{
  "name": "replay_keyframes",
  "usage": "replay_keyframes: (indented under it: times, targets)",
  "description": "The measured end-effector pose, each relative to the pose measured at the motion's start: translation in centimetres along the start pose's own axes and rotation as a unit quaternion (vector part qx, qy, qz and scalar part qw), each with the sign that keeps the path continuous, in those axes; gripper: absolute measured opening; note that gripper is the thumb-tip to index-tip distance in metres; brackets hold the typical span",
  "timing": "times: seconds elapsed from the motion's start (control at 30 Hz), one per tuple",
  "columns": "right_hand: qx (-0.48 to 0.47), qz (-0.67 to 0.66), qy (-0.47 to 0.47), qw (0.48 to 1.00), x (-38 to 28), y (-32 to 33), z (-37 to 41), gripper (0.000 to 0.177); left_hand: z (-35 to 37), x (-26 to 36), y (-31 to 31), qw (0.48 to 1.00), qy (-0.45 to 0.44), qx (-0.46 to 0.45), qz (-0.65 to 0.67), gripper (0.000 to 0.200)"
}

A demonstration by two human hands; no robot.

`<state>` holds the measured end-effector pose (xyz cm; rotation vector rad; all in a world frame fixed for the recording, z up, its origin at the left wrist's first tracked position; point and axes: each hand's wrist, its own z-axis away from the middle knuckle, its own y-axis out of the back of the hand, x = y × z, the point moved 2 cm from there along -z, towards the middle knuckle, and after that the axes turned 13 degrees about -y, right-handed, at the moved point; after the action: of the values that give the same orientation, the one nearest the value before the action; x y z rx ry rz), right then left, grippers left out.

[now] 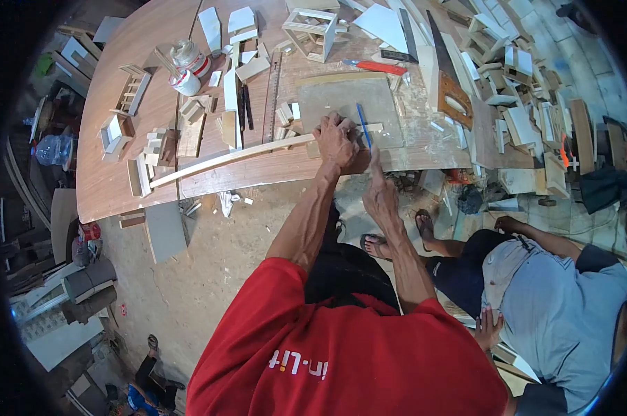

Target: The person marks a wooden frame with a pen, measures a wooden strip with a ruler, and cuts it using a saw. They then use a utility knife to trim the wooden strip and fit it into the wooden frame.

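Note:
My left hand [337,143] presses with bent fingers on a long thin wooden strip [237,157] near the table's front edge. The strip runs left to a small wooden frame piece [139,175], and its right end shows past my hand. My right hand [379,191] is closed on a thin blue tool [364,125], which stands across the strip just right of my left hand. Under the strip's right end lies a grey board [351,104]. What the tool is, I cannot make out.
On the table [216,177] are jars [189,59], a red cutter [376,66], a handsaw [453,97], a ruler [275,97] and wood blocks. A seated person [556,284] is close on the right. Wooden pieces [518,62] are piled at the right.

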<state>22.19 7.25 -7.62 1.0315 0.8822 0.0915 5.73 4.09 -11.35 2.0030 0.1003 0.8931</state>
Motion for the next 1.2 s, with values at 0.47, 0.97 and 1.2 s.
replay_keyframes:
  times: [0.47, 0.97, 1.2]
  targets:
    - [-0.01, 0.004, -0.04, 0.999, 0.2, 0.1, 1.4, 0.084, -0.3, 0.0, -0.1, 1.0, 0.0, 0.009, 0.011, 0.031]
    - [0.004, -0.009, 0.0, 1.0, -0.3, -0.1, 0.3, 0.08, 0.0, 0.2, 0.5, 1.0, -0.005, -0.007, 0.011, 0.032]
    - [-0.005, 0.021, -0.038, 0.999, 0.2, 0.4, 2.8, 0.079, -0.1, 0.1, 0.2, 1.0, 0.004, 0.0, 0.011, 0.036]
